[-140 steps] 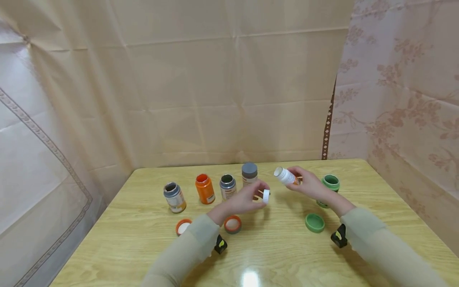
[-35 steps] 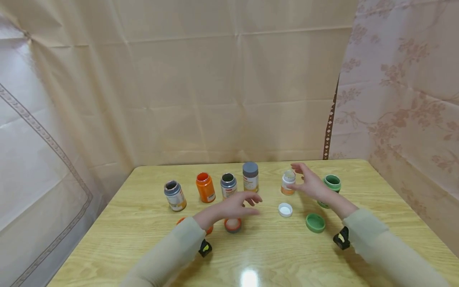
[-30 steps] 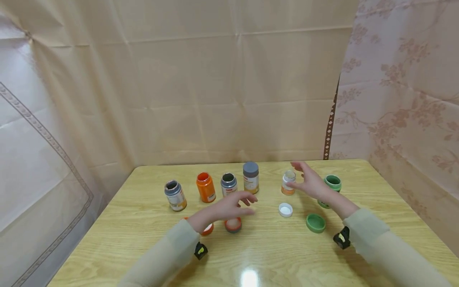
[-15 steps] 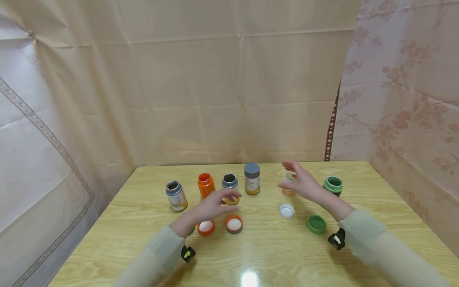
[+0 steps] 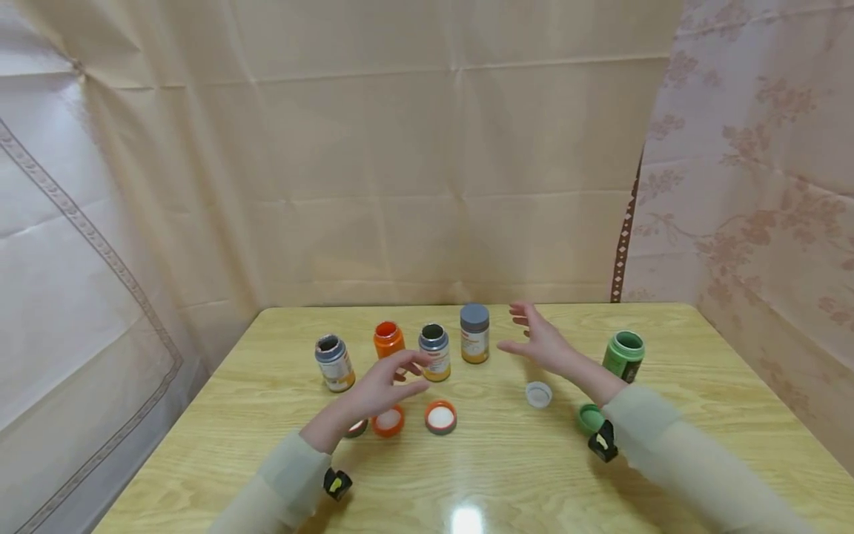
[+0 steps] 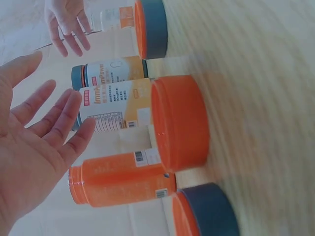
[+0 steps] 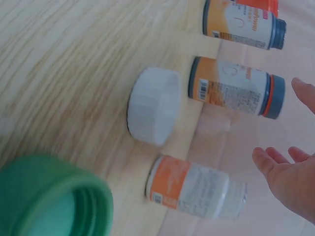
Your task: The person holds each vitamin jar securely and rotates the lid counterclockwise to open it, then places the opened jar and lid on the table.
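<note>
My left hand, fingers loosely spread, hovers over the table in front of an open orange bottle and an open grey-necked bottle. Nothing is in it. An orange cap and an orange-and-grey cap lie upturned nearby. My right hand is also bare, fingers apart, its thumb and fingertips pointing at the grey-lidded bottle without touching it. Behind that hand in the head view, the open white bottle is hidden; in the right wrist view the white bottle stands uncapped near the white cap.
Farther left stands another open grey-necked bottle; a dark-rimmed cap is partly covered by my left wrist. To the right are an open green bottle and its green cap. Cloth curtain hangs behind the table.
Earlier my right hand held the white bottle and my left the white cap; both now rest on the table. Since then, both hands have moved left, the right one leaving the white bottle.
</note>
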The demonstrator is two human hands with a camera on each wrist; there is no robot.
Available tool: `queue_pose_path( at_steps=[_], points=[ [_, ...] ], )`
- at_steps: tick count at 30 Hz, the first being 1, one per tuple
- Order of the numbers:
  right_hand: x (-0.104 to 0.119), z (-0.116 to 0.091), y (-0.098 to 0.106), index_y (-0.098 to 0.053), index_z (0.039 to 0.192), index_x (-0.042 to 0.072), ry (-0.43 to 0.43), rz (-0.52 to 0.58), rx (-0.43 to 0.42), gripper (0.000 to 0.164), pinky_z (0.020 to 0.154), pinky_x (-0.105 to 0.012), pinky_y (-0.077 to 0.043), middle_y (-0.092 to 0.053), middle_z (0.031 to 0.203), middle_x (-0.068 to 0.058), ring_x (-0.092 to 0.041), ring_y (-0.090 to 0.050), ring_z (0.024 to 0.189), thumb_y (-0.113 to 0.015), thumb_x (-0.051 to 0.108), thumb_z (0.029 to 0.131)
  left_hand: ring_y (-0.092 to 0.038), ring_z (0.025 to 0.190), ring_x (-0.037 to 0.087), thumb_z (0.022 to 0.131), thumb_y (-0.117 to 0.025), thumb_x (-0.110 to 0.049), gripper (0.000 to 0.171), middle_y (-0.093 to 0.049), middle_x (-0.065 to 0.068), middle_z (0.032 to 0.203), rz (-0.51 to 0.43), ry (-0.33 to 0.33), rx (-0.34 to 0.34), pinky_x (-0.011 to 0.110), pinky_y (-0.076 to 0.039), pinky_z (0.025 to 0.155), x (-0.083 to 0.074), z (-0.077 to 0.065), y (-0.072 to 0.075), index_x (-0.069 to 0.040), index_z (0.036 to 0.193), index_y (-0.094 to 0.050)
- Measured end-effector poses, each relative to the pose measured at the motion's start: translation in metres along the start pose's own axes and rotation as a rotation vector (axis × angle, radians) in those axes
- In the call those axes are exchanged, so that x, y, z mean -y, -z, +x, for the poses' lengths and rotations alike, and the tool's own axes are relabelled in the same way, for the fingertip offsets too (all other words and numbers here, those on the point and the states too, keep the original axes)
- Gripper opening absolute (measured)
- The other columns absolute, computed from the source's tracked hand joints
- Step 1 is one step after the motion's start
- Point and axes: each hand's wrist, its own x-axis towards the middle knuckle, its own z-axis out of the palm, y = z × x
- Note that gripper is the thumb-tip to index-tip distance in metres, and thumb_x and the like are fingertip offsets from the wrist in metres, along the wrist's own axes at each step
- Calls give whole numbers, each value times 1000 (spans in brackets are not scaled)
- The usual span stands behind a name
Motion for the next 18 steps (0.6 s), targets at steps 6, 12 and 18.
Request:
queue_pose_path(
  at_steps=[6,12,18],
  points=[
    [-3,10,-14,-23,143,-11,-27,21,19,75,104,-58,-32,-34,141,-36,-50,-38,129,-71,9,89,-55,113,27,94,-67,-25,42,-58,11,128,-18,33,-29,49,-43,97,3,-8,1,-9,130,-56],
    [-9,21,-26,-22,144,-11,-82,70,30,78,104,-57,-33,-35,141,-36,-50,-38,128,-72,12,89,-56,112,28,94,-66,-18,40,-57,13,127,-18,38,-47,49,-44,94,3,-16,2,-4,130,-54],
    [-15,28,-38,-23,143,-10,-121,106,57,78,104,-54,-35,-32,144,-34,-49,-38,129,-73,14,88,-56,111,25,94,-67,-25,41,-58,13,127,-6,27,-70,49,-45,93,16,-20,1,-9,129,-56]
  ],
)
